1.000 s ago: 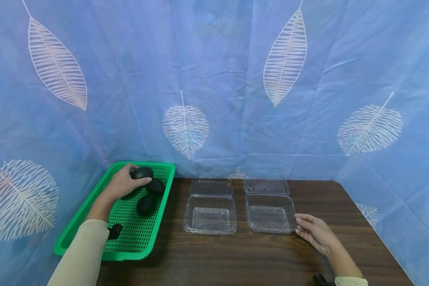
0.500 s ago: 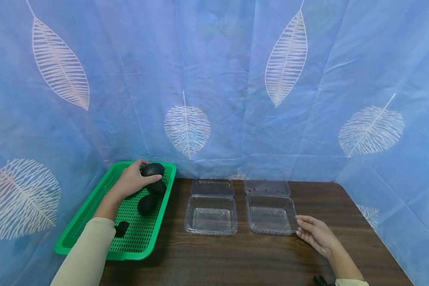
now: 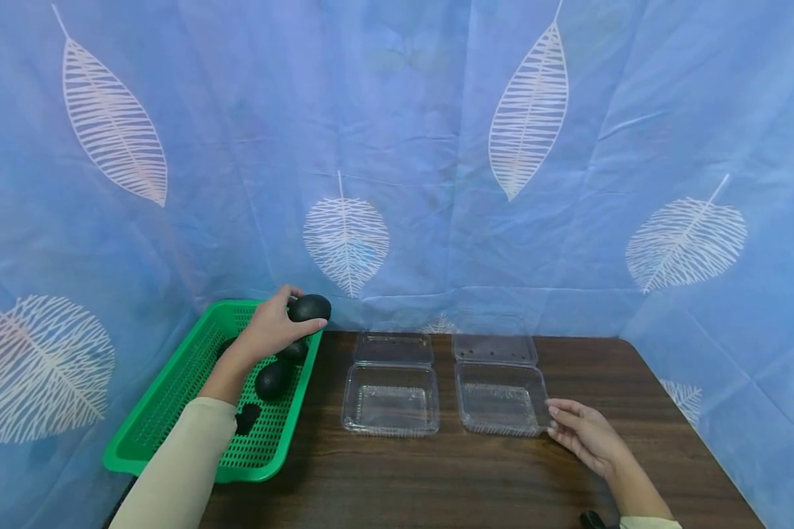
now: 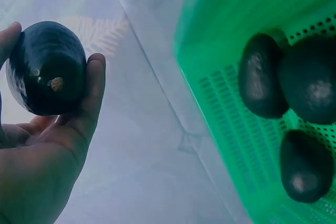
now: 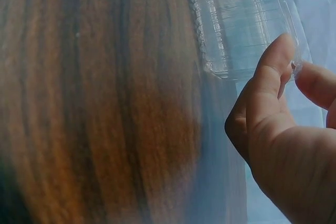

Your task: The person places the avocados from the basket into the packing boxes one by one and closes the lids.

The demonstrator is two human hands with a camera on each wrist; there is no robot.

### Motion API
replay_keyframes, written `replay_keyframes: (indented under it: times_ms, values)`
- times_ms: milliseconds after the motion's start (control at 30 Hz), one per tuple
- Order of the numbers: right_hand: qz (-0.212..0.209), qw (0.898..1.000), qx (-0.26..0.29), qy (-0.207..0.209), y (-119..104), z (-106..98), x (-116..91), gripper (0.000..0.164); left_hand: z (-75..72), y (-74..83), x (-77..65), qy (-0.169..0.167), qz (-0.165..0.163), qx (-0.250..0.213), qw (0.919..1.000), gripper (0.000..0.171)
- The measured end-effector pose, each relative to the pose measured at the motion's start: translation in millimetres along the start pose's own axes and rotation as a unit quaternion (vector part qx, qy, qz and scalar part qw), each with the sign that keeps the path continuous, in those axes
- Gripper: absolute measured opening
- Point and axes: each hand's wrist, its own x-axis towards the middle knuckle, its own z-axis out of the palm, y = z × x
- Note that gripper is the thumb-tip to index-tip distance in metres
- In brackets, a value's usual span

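Observation:
My left hand (image 3: 274,319) grips a dark green avocado (image 3: 311,308), thumb on the near side, fingers behind. It holds the fruit above the far right corner of the green plastic basket (image 3: 258,474). In the left wrist view the avocado's pale stem scar (image 4: 56,84) shows. More avocados lie in the basket, among them one avocado (image 3: 273,380) near its right side and another avocado (image 4: 261,77) by the wall. My right hand (image 3: 589,437) pinches the front right rim of a clear clamshell container (image 3: 499,400) between thumb and fingers; its lid stands open.
A second clear clamshell container (image 3: 390,404), lid open, stands between the basket and the held container. Both sit on the dark wooden table (image 3: 476,485). Behind the table hangs a blue curtain (image 3: 410,242) with white leaf prints.
My left hand has lifted the avocado and carried it right, from within the basket to above its far right corner. The right hand stays at the container's rim.

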Motion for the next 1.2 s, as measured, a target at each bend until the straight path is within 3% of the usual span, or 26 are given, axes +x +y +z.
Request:
replay_keyframes:
  times_ms: [200,533,900,1200]
  values:
    - [-0.008,1.000,0.006,-0.010,-2.0,0.5,1.1,0.032,11.4,14.4,4.5,-0.001,0.017,-0.008,0.9998,0.077]
    - [-0.008,1.000,0.002,-0.007,-4.4,-1.2,1.3,0.039,37.0,43.8,14.2,-0.009,0.047,-0.030,0.9984,0.072]
    - [-0.006,1.000,0.011,-0.009,-0.7,-3.1,1.6,0.038,69.9,64.4,19.2,-0.037,0.071,-0.034,0.9962,0.072]
    - [-0.004,1.000,0.008,0.001,3.8,-1.3,1.4,0.035,104.9,79.4,20.9,-0.079,0.083,-0.065,0.9913,0.072]
